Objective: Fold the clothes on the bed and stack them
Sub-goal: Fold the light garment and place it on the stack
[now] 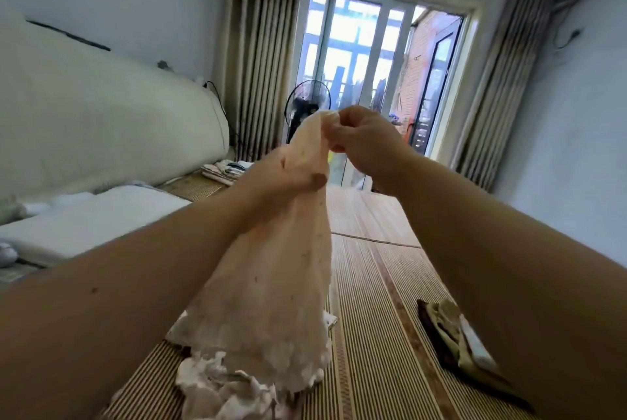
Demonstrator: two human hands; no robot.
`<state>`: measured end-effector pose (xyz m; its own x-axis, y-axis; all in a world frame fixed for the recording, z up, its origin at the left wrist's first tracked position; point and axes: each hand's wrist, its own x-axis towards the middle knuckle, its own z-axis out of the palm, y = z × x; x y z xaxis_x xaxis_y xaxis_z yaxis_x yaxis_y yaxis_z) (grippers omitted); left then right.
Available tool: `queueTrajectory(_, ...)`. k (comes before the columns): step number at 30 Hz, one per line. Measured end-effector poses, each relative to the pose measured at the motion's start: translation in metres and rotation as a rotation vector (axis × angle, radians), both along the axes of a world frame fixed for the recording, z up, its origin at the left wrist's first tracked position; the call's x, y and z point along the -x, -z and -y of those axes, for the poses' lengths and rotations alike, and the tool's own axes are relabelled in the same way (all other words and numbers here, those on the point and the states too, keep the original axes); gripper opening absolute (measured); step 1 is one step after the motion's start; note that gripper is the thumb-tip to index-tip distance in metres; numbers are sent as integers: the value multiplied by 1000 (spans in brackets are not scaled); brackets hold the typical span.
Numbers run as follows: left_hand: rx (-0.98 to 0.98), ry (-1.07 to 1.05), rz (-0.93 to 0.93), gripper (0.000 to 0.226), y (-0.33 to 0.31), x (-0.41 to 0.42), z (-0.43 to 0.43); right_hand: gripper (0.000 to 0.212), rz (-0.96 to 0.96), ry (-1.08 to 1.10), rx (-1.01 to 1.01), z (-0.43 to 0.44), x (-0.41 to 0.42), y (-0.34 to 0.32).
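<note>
Pinches the top edge of the garment [271, 267] with the right hand [359, 141], fingers curled in tight, thumb and forefinger closed on the cloth, up in front of the door [356, 56]. Grips the same garment lower down with the left hand [288, 175], thumb laid across the front, the other fingers behind the cloth and hidden. Holds it in the air between both forearms: pale pink, speckled with small dark marks, narrow at the top, widening downward to a ragged hem. Hangs it above a crumpled white pile [217, 385] on the mat [373, 284]; cannot tell whether hem and pile touch. On the mat to the right, partly behind the right forearm, a folded stack [454, 334]: dark cloth at the bottom, olive above, a white piece on top. Well apart from that, at the head of the bed, a far stack [224, 170] of light folded pieces beside the white headboard [101, 114]. Left of the mat, a white quilt [84, 216]. Past the bed, a fan [307, 104] standing just beside a curtain [264, 46], with the glass door bright behind it and a second curtain [509, 63] on the right.
</note>
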<state>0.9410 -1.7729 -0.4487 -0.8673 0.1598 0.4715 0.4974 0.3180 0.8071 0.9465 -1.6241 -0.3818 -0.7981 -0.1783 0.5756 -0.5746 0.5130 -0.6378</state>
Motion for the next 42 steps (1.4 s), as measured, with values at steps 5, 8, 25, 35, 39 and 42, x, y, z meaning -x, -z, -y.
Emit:
queueTrajectory(5,93,34,-174,52,-69,-11,-13,15,-33,48,-124,-18,-13,-16)
queueTrajectory(8,352,-36,-267,14,-88,-16,-18,19,30,-2,34,-35,-24,-10)
queueTrajectory(25,1109,-5,-425,18,-46,5,10,38,-65,311,-799,-160,-64,24)
queueTrajectory(35,1119,132,-604,19,-40,-5,-21,15,-337,341,-783,-186,-81,-15)
queueTrajectory(39,863,123,-780,19,-51,-23,-42,12,-464,383,-747,-191,-85,-22)
queueTrajectory(42,770,192,-1042,21,-58,-40,-55,13,-487,387,-731,-194,-90,-24)
